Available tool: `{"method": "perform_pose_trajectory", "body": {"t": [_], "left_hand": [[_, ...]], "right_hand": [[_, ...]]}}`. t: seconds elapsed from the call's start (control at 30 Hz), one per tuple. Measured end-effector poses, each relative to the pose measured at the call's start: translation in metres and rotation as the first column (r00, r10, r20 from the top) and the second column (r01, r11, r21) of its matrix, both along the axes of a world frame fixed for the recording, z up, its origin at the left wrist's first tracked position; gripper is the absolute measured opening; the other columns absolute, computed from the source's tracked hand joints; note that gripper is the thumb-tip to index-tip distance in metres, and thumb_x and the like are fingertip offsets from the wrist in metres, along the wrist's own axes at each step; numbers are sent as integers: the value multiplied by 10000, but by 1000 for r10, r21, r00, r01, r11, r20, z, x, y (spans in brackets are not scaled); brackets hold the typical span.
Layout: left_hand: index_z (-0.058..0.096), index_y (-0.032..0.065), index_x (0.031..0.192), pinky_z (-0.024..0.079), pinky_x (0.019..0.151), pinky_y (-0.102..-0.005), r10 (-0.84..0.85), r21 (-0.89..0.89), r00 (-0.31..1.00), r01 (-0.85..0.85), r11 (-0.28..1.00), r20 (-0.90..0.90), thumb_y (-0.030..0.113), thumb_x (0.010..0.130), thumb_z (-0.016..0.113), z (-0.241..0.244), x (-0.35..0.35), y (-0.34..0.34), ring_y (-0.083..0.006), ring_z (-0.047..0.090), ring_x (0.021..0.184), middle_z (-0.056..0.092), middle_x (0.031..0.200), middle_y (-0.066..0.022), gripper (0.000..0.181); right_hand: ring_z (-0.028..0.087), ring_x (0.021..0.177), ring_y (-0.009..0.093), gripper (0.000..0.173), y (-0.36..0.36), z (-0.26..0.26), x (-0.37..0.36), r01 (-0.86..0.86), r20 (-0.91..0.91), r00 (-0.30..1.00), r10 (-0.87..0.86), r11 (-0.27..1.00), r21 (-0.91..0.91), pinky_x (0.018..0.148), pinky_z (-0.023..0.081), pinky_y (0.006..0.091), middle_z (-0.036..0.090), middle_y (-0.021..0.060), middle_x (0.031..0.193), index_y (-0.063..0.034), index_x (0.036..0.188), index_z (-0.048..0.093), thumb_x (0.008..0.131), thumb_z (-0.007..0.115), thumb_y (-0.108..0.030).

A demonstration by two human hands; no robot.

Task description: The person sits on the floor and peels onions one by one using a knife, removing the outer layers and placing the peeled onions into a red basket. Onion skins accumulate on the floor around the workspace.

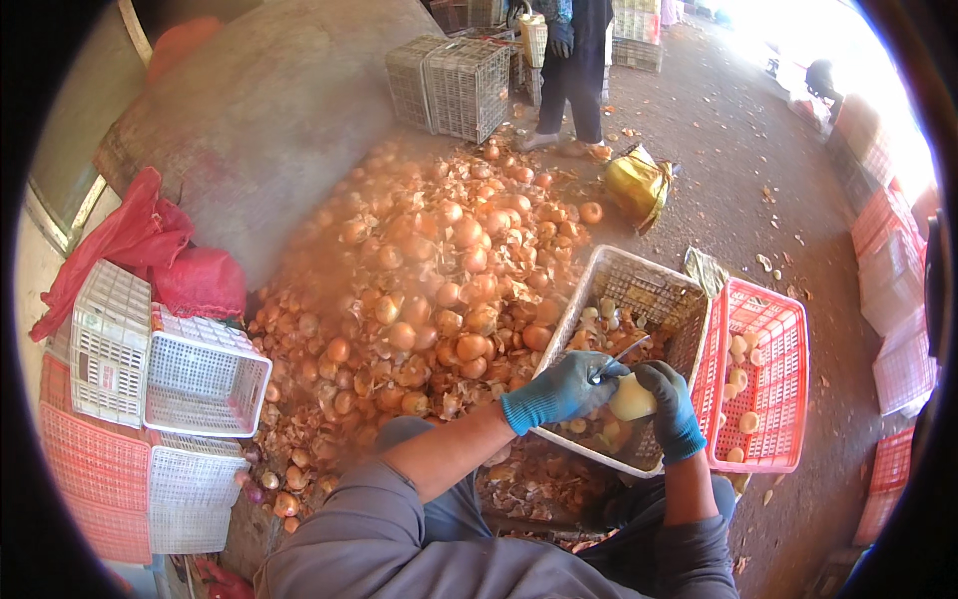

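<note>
My left hand, in a blue and grey work glove, grips a small knife, its blade pointing up and to the right. Against it, my right hand, gloved alike, holds a pale peeled onion. Both hands are over a dirty white plastic crate that contains onion skins and pale pieces. Right of this crate stands a red plastic crate with several peeled onions inside. Ahead and to the left spreads a large heap of unpeeled onions among loose skins.
White crates and red crates are stacked at left, under red mesh sacks. Past the heap, a person stands near grey crates. A yellow bag lies beyond the white crate. More crates line the right side.
</note>
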State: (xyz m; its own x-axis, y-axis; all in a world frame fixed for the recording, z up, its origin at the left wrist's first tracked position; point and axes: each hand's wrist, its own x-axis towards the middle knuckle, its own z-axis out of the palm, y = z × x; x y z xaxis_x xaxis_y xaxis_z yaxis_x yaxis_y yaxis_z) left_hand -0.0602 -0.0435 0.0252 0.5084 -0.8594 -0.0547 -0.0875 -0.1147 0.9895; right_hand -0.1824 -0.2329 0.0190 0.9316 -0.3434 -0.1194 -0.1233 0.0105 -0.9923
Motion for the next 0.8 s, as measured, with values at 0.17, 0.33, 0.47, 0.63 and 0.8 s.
{"method": "perform_pose_trajectory", "body": {"t": [0.17,0.33,0.47,0.63,0.8], "left_hand": [[708,-7,1195,575,807,-288,117,-111,980,-100,989,159,120,1009,715,-13,0,2,-95,681,903,761,1002,-64,225],[708,3,1131,561,774,-282,107,7,994,-107,994,-18,153,1020,712,1,-6,-3,-82,653,857,731,953,-30,187],[710,29,1054,540,732,-264,167,-11,983,-168,986,-73,173,1022,713,-15,-4,-2,-58,618,804,704,917,-2,148],[724,65,976,531,689,-242,223,-28,957,-232,972,-184,184,1014,723,-10,4,-4,-44,612,775,688,854,34,125],[726,57,972,562,670,-259,265,8,924,-273,962,-275,216,1001,740,2,16,-3,-81,657,761,704,847,11,162]], "right_hand": [[686,923,234,434,7,13,5,93,-152,985,-80,993,79,797,571,406,709,142,1011,38,1148,703,934,676,-338],[691,883,232,432,6,14,3,128,-88,988,-130,991,-26,770,573,379,708,138,1002,42,1124,707,930,681,-344],[690,871,228,419,8,12,5,131,-38,991,-131,991,16,760,573,377,707,128,965,46,1111,707,932,673,-332],[694,829,197,454,4,10,3,50,11,999,-52,989,139,744,564,330,709,84,964,-17,1147,692,958,632,-426],[706,875,233,489,3,12,1,66,35,996,-87,916,395,737,582,372,725,130,978,9,1139,699,957,635,-441]]}}
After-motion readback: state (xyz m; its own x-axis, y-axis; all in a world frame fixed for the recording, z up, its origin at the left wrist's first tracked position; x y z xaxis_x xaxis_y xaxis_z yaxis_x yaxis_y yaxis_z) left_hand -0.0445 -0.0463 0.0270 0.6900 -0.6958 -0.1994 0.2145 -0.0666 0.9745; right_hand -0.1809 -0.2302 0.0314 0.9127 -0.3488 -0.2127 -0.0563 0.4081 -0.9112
